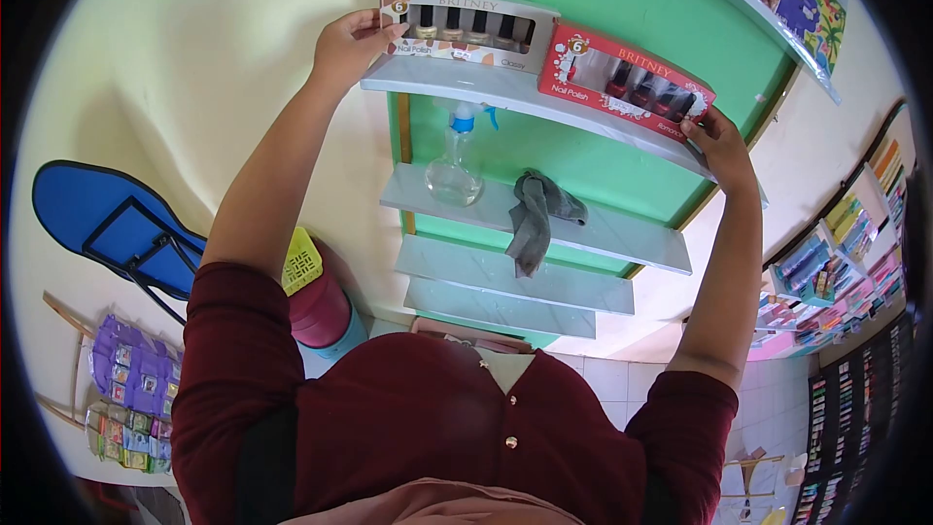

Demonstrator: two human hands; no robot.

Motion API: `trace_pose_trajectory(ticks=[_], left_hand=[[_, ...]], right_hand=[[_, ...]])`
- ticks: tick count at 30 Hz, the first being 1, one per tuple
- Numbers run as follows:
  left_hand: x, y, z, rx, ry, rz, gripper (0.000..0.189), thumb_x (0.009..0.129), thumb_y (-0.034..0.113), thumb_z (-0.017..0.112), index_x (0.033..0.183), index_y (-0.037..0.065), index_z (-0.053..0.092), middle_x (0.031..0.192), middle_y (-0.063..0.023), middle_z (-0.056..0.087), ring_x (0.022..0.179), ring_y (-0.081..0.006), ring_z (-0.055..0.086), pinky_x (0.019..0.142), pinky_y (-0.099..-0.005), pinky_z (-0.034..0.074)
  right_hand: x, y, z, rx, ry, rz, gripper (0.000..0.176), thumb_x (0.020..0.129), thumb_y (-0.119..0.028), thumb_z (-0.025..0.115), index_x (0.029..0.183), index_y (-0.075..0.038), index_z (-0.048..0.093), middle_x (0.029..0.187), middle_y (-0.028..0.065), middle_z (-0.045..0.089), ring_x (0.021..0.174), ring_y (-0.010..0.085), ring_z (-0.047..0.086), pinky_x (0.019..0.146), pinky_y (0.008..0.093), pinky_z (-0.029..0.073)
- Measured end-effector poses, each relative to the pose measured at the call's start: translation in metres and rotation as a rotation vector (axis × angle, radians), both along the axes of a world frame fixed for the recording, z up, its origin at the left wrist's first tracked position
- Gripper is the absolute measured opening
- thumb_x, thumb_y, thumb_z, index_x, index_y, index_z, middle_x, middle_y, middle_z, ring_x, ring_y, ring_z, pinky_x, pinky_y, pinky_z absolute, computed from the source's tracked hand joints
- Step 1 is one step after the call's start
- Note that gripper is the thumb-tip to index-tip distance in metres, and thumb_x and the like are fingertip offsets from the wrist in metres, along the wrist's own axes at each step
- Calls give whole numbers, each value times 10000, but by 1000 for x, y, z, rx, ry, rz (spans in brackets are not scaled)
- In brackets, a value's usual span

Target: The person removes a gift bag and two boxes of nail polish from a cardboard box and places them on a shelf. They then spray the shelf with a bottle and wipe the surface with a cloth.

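Two nail polish boxes stand side by side on a marble-look shelf (457, 81). The left one is a white box (525, 60) marked Classy, with bottles behind its window. My left hand (352, 47) grips its left end, thumb on the front. Beside it, the red box (564, 63) marked Romance tilts down to the right along the shelf. My right hand (721, 144) holds its lower right corner between thumb and fingers. The near ends of the two boxes meet or nearly meet.
One shelf below (398, 189) carries a clear spray bottle (454, 170) and a crumpled grey cloth (533, 219). More shelves hang lower on the green panel. A blue folding item (73, 204) leans at left; stacked bins (321, 306) stand below. Stocked racks (850, 233) are at right.
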State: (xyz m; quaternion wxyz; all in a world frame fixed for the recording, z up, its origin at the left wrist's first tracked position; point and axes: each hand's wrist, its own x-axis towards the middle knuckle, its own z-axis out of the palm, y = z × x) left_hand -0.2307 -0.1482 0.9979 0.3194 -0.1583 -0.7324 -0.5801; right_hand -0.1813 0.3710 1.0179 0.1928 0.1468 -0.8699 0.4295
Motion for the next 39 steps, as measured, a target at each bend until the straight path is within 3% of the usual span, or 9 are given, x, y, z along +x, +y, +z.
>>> trace_pose_trajectory(ticks=[5, 10, 16, 21, 32, 35, 37, 38, 39], left_hand=[[2, -5, 1, -12, 19, -51, 426, 811, 201, 817, 1118, -44, 650, 955, -80, 701, 793, -132, 665, 749, -235, 522], [2, -10, -1, -64, -55, -44, 444, 779, 93, 823, 1153, -51, 631, 1087, -119, 697, 994, -186, 667, 892, -303, 560], [6, -8, 3, -78, -76, -23, 463, 784, 99, 820, 1166, -77, 624, 1095, -137, 696, 995, -186, 676, 879, -291, 575], [5, -8, 3, -68, -109, -5, 387, 797, 110, 811, 1131, -29, 673, 1057, -103, 716, 965, -163, 674, 882, -282, 537], [-1, -13, 12, -339, -78, 142, 422, 749, 244, 848, 1084, 18, 728, 1038, -139, 733, 931, -195, 704, 862, -278, 523], [-2, -13, 8, -345, -44, 95, 485, 737, 270, 859, 1111, 1, 708, 1013, -142, 733, 931, -200, 704, 863, -281, 524], [1, -14, 8, -350, -106, 85, 641, 723, 333, 872, 1195, -35, 641, 1035, -155, 722, 954, -204, 698, 872, -291, 524], [1, -13, 9, -356, -84, 77, 641, 723, 333, 872, 1195, -35, 641, 1035, -155, 722, 954, -204, 698, 872, -291, 524], [-1, -13, 7, -297, -96, 73, 690, 730, 359, 866, 1226, -44, 606, 1058, -160, 714, 966, -211, 694, 876, -300, 525]], right_hand=[[1, 1, 0, -12, 4, 32, 455, 896, -243, 722, 1273, -18, 604, 1077, 71, 690, 979, 136, 596, 930, 295, 444], [2, -2, -3, -85, -6, 142, 647, 788, -18, 780, 1366, 11, 491, 1178, 85, 643, 1023, 132, 611, 938, 282, 469], [-2, 1, -2, -74, -3, 131, 620, 790, -3, 770, 1350, 7, 503, 1179, 92, 641, 1018, 134, 613, 935, 282, 471], [-3, 1, -3, -75, -12, 119, 632, 783, -4, 777, 1350, 10, 497, 1184, 101, 640, 1024, 153, 620, 939, 297, 477], [-9, 6, -4, -56, -17, 111, 622, 803, -42, 779, 1353, 10, 492, 1214, 106, 628, 1082, 183, 610, 966, 311, 475], [-6, 9, -5, -20, -1, 105, 619, 810, -52, 777, 1355, 12, 493, 1239, 119, 615, 1105, 198, 602, 975, 323, 472], [9, -5, 4, -239, -10, 272, 610, 816, -120, 789, 1339, 20, 506, 1262, 132, 599, 1127, 219, 591, 978, 346, 466], [7, 2, 7, -172, 115, 63, 604, 817, -225, 806, 1305, 8, 537, 1241, 143, 596, 1114, 249, 592, 945, 369, 476], [11, -4, 18, -175, 134, 56, 604, 817, -225, 806, 1305, 8, 537, 1241, 143, 596, 1114, 249, 592, 945, 369, 476]])
